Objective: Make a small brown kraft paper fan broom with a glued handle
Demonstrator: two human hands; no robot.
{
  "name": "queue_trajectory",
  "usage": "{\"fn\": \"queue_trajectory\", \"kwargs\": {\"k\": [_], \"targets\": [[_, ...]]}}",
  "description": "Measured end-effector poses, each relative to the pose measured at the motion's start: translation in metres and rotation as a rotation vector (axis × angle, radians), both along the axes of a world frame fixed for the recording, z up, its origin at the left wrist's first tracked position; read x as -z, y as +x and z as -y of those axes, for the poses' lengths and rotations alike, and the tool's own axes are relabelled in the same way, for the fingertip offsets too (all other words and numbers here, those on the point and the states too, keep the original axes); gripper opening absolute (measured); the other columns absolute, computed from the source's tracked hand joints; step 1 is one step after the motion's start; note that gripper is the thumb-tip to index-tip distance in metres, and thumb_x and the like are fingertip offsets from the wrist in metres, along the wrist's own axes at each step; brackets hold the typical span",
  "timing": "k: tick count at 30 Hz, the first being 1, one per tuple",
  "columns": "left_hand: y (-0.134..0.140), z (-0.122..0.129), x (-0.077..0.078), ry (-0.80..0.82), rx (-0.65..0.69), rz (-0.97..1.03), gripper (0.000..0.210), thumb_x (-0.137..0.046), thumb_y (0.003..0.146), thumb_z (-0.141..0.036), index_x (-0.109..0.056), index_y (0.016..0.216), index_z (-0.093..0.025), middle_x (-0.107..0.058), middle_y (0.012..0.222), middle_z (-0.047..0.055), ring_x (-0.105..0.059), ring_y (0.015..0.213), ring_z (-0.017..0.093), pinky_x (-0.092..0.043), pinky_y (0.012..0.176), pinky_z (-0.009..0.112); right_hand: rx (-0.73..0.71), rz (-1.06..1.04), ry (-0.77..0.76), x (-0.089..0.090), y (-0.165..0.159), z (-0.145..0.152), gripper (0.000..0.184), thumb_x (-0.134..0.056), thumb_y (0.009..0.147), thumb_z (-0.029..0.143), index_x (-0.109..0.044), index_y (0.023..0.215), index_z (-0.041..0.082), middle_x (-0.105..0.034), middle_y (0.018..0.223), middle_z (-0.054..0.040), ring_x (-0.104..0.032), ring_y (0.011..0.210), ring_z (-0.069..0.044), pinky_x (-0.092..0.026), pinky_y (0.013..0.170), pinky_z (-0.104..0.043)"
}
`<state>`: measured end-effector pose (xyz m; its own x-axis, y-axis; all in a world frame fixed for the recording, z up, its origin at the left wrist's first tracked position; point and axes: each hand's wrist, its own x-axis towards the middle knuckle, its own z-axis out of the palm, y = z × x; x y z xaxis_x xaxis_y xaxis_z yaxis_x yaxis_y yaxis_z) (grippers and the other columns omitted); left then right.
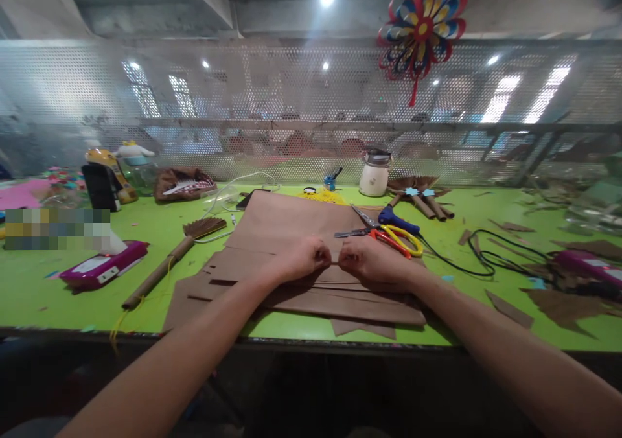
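Observation:
Sheets of brown kraft paper [282, 221] lie stacked and overlapping in front of me, several with cut edges and narrow slits. My left hand [308, 258] is closed in a pinch over the paper. Close beside it, my right hand [362, 258] is pinched too, and a thin brown edge of paper runs between the fingertips. The fingers hide most of what they grip. Just beyond my right hand are scissors with red and yellow handles [402, 240], a second pair of scissors [363, 216], and a blue glue gun [396, 219].
At left lie a brown paper broom-like piece [170, 266] and a purple box [109, 263]. A white jar [374, 173] and rolled paper pieces [427, 198] stand farther back. A black cord [457, 263] crosses the right side, near paper scraps [510, 308]. A perforated metal panel [291, 101] closes the back.

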<state>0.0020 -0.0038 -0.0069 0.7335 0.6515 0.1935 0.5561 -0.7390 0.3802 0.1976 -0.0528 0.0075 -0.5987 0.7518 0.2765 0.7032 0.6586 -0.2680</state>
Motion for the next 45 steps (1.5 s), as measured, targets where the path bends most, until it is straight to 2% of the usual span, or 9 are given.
{"fn": "queue_trajectory", "kwargs": {"k": [9, 16, 24, 28, 33, 38, 41, 45], "targets": [[-0.001, 0.006, -0.004, 0.115, 0.056, -0.072, 0.019, -0.049, 0.082, -0.019, -0.066, 0.076, -0.014, -0.060, 0.075, 0.005, -0.050, 0.067, 0.014, -0.038, 0.063, 0.024, 0.026, 0.211, 0.120, 0.003, 0.004, 0.001, 0.013, -0.051, 0.079, 0.016, -0.062, 0.071, 0.016, -0.064, 0.075, -0.0042, -0.053, 0.068, -0.013, -0.034, 0.063, -0.023], [-0.007, 0.009, -0.010, 0.067, 0.005, -0.167, 0.019, -0.045, 0.083, -0.022, -0.063, 0.078, -0.016, -0.060, 0.076, 0.003, -0.050, 0.067, 0.014, -0.036, 0.061, 0.023, 0.069, 0.330, 0.148, 0.004, 0.011, -0.001, 0.012, -0.055, 0.077, 0.023, -0.063, 0.071, 0.017, -0.065, 0.077, -0.0054, -0.055, 0.067, -0.015, -0.033, 0.059, -0.025], [-0.003, 0.020, -0.014, 0.316, 0.114, -0.289, 0.019, -0.044, 0.085, -0.023, -0.059, 0.078, -0.014, -0.058, 0.081, 0.008, -0.051, 0.069, 0.016, -0.039, 0.064, 0.027, 0.068, 0.416, 0.216, 0.002, 0.005, 0.006, 0.018, -0.049, 0.081, 0.024, -0.064, 0.076, 0.014, -0.065, 0.080, -0.0103, -0.057, 0.072, -0.019, -0.035, 0.063, -0.028], [-0.001, 0.025, -0.019, 0.343, 0.154, -0.274, 0.014, -0.048, 0.082, -0.021, -0.058, 0.075, -0.014, -0.055, 0.077, 0.006, -0.050, 0.068, 0.016, -0.038, 0.063, 0.027, 0.059, 0.426, 0.214, 0.006, 0.003, 0.008, 0.016, -0.050, 0.080, 0.024, -0.062, 0.077, 0.013, -0.064, 0.081, -0.0119, -0.057, 0.072, -0.020, -0.036, 0.064, -0.029], [-0.001, 0.023, -0.022, 0.159, 0.127, -0.170, 0.018, -0.048, 0.083, -0.025, -0.060, 0.075, -0.014, -0.055, 0.079, 0.005, -0.049, 0.068, 0.014, -0.036, 0.061, 0.025, 0.069, 0.435, 0.276, 0.005, 0.003, 0.007, 0.014, -0.049, 0.079, 0.023, -0.060, 0.075, 0.016, -0.064, 0.081, -0.0092, -0.056, 0.069, -0.019, -0.031, 0.059, -0.029], [-0.001, 0.016, -0.020, -0.209, 0.058, 0.036, 0.048, -0.033, 0.091, -0.047, -0.057, 0.067, -0.013, -0.052, 0.065, 0.001, -0.044, 0.059, 0.011, -0.032, 0.056, 0.024, 0.184, 0.370, 0.307, -0.005, -0.001, 0.006, 0.009, -0.049, 0.075, 0.018, -0.057, 0.079, 0.015, -0.062, 0.075, -0.0070, -0.052, 0.061, -0.016, -0.027, 0.056, -0.029], [-0.004, 0.014, -0.020, -0.382, 0.070, 0.129, 0.047, -0.036, 0.088, -0.051, -0.053, 0.065, -0.014, -0.047, 0.060, -0.002, -0.040, 0.057, 0.010, -0.030, 0.055, 0.023, 0.200, 0.315, 0.342, -0.007, -0.002, 0.006, 0.007, -0.049, 0.074, 0.017, -0.055, 0.076, 0.015, -0.060, 0.074, -0.0076, -0.050, 0.062, -0.016, -0.029, 0.057, -0.028], [-0.007, 0.012, -0.019, -0.492, 0.026, 0.190, 0.044, -0.044, 0.084, -0.053, -0.048, 0.063, -0.015, -0.040, 0.056, -0.004, -0.033, 0.053, 0.009, -0.027, 0.051, 0.023, 0.137, 0.179, 0.330, -0.006, 0.001, 0.004, 0.007, -0.049, 0.076, 0.018, -0.055, 0.073, 0.015, -0.059, 0.074, -0.0071, -0.051, 0.066, -0.016, -0.034, 0.061, -0.027]]}}
